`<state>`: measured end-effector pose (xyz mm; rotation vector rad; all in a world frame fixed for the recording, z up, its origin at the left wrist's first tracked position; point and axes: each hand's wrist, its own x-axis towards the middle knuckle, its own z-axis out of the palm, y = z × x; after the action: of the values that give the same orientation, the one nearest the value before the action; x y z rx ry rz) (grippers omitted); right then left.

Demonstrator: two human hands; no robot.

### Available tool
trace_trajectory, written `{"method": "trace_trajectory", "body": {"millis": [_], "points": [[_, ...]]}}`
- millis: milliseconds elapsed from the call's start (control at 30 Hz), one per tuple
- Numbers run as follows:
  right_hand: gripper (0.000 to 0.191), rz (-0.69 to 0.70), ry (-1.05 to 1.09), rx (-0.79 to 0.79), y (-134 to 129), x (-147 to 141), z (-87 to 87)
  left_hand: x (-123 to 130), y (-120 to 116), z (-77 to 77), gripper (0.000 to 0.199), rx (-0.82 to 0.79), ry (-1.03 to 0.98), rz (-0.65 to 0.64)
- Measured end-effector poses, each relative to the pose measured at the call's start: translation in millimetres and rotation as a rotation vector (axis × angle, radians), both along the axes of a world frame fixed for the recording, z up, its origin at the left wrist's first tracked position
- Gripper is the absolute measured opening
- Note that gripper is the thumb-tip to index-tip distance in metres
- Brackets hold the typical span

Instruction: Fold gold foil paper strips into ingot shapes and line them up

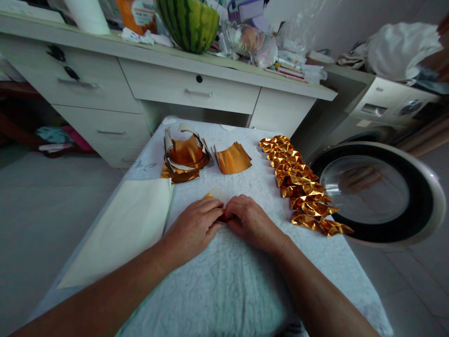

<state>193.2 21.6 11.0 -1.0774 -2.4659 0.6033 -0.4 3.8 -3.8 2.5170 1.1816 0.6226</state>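
Both my hands meet at the middle of the cloth-covered table, fingers closed on a small sheet of gold foil paper (207, 196). My left hand (194, 224) presses its left side, with the fingertips bent over it. My right hand (250, 220) pinches the right side of the same sheet. Most of the paper is hidden under the fingers; a gold corner and a pale edge show beyond them. Past my hands lie a curled stack of gold paper (185, 152) and a smaller curved stack (234, 158). On the right, folded gold foil pieces (301, 182) stand in rows.
A large cream paper sheet (122, 229) lies along the table's left side. Behind stands a white desk (189, 89) with drawers, carrying a cut watermelon (189, 23) and plastic bags. The washing machine's open round door (431, 192) reaches close to the table's right edge.
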Motion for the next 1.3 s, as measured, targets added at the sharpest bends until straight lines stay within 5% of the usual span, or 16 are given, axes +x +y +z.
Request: {"method": "trace_trajectory", "body": {"millis": [1300], "points": [[0.013,-0.008,0.093,-0.151,4.2,5.4,0.4,4.4,-0.9,6.9,0.017,-0.129,-0.179,0.026]]}}
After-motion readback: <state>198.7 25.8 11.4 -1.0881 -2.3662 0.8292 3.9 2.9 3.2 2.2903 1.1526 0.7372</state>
